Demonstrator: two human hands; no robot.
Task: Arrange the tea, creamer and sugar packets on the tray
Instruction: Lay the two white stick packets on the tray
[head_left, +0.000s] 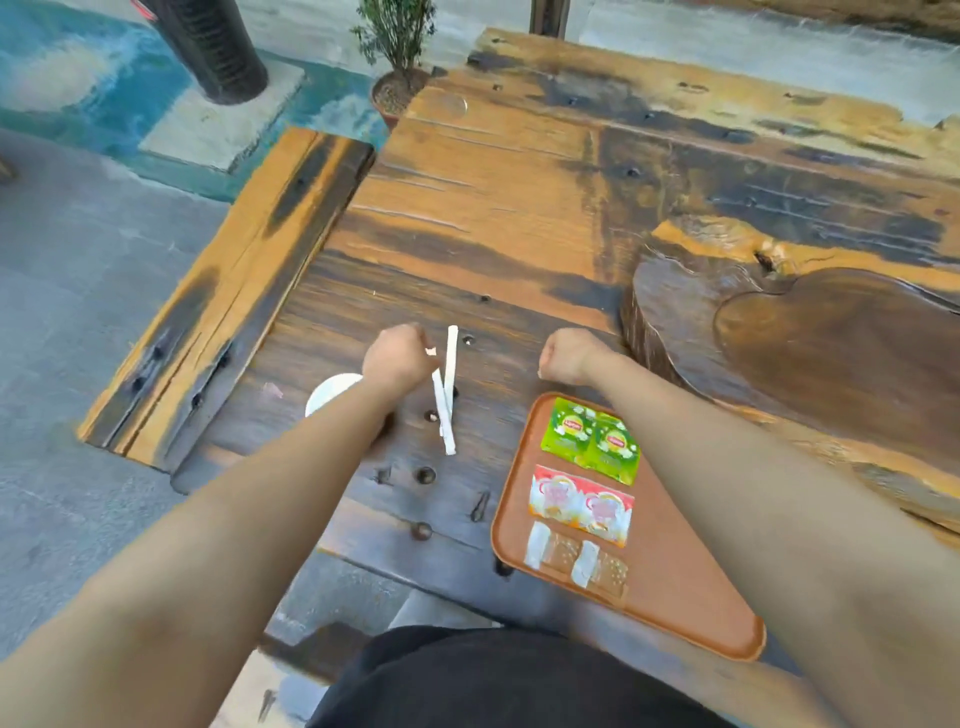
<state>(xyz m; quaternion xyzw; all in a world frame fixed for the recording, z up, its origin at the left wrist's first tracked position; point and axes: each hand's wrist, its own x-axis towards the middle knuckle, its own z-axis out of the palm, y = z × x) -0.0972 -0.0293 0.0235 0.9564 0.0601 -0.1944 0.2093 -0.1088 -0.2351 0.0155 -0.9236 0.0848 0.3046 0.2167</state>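
An orange-brown tray lies on the dark wooden table at the near right. On it sit two green tea packets, two red-and-white packets below them, and two clear brownish packets with white ends nearest me. Left of the tray, two white stick packets cross each other. My left hand is closed right beside them and seems to pinch the top end of the slanted one. My right hand is a closed fist just beyond the tray's far corner, with nothing visible in it.
A white round cup or bowl shows partly behind my left forearm. A thick carved wooden slab rises at the right. A wooden bench runs along the table's left side. A potted plant stands beyond the far edge.
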